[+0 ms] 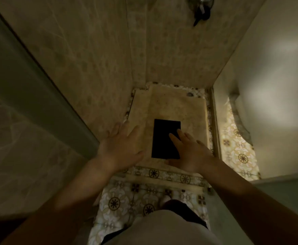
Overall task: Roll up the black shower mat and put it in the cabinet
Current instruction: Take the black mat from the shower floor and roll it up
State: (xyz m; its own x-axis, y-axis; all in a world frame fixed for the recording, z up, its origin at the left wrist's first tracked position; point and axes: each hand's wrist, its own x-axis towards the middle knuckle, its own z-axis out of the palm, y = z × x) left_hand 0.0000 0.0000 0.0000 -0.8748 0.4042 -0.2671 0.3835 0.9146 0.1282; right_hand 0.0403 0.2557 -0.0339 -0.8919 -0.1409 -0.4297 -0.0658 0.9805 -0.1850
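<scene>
The black shower mat lies flat and unrolled on the beige shower floor, a dark rectangle seen from high above. My left hand hovers to the left of the mat, fingers spread, holding nothing. My right hand hangs over the mat's right edge in the picture, fingers apart and pointing up-left, also holding nothing. Both hands are well above the floor. No cabinet is in view.
Beige tiled walls enclose the shower, with a dark fixture at the top. A glass panel borders the right side. Patterned floor tiles and a raised threshold lie below my hands. My foot stands on the tiles.
</scene>
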